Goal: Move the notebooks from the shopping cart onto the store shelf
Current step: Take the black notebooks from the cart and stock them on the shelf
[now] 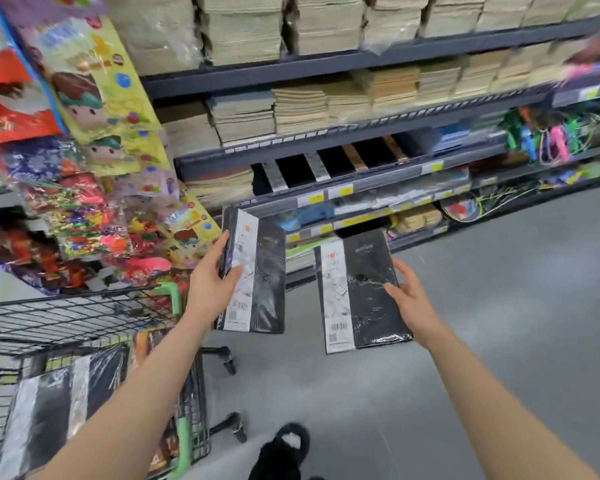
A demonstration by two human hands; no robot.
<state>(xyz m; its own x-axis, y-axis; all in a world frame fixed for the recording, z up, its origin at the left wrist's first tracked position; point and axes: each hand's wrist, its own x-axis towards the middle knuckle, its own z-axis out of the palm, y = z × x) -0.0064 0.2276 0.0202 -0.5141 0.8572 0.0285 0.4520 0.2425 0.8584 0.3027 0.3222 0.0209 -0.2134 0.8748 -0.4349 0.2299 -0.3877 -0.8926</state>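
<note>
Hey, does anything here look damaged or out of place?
Nothing looks damaged. The left hand and right hand each hold a shrink-wrapped black notebook, left and right, intact but tilted. More notebooks lie in the cart. The shelf row has dark gaps between books.

Black and white against a grey floor

Two notebooks, one to the left and one to the right, were seen covered in black, each with a white band printed with barcodes (the wrap glinted). The cart was made of dark wire with green trim. Cream stacks were shelved on dark grey shelving; bright multicoloured packets were hung alongside.
</note>
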